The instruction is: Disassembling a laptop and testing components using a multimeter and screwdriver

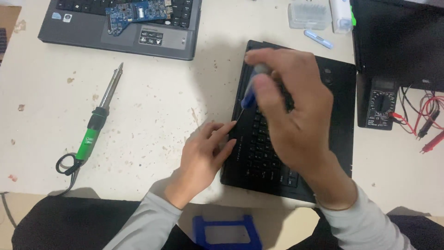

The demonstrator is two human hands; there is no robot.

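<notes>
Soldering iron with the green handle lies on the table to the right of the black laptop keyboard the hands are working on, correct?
Not quite. In the head view the soldering iron lies to the left of the black laptop keyboard, not the right. The left hand steadies the keyboard's edge while the right hand holds a blue-handled screwdriver over it.

An electronics repair workshop is indicated: a stained white bench (152, 102) is strewn with a green-handled soldering iron (98, 121), a multimeter (381, 103) with red and black probe leads (423, 121), a bare blue circuit board (138, 13) laid on a grey laptop (83, 32), and a black laptop (333, 120).
</notes>
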